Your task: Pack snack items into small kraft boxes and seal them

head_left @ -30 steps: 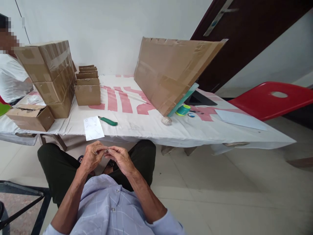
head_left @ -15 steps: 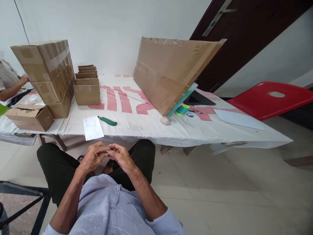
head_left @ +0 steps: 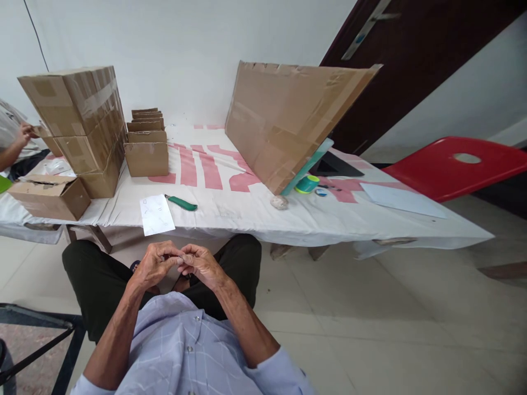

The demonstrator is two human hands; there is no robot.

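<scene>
My left hand (head_left: 157, 264) and my right hand (head_left: 203, 266) meet fingertip to fingertip above my lap, just short of the table edge. Both are closed in a pinch. Whatever sits between the fingertips is too small and too covered to name. Beyond the hands, a white sheet of paper (head_left: 157, 215) with faint marks hangs slightly over the table's front edge. Beside it lies a green-handled tool (head_left: 183, 203) with a short dark tip, apart from both hands.
Stacked cardboard boxes (head_left: 88, 131) stand at the left, near a row of cardboard pieces (head_left: 146, 159). A large cardboard panel (head_left: 284, 120) leans at centre right, by a green tape roll (head_left: 307, 184) and a crumpled lump (head_left: 279, 203). A co-worker's hand (head_left: 25, 133) shows far left.
My fingers have shifted slightly against each other, still pinched together. At far left, the co-worker's hand has risen and now holds a cardboard piece.
</scene>
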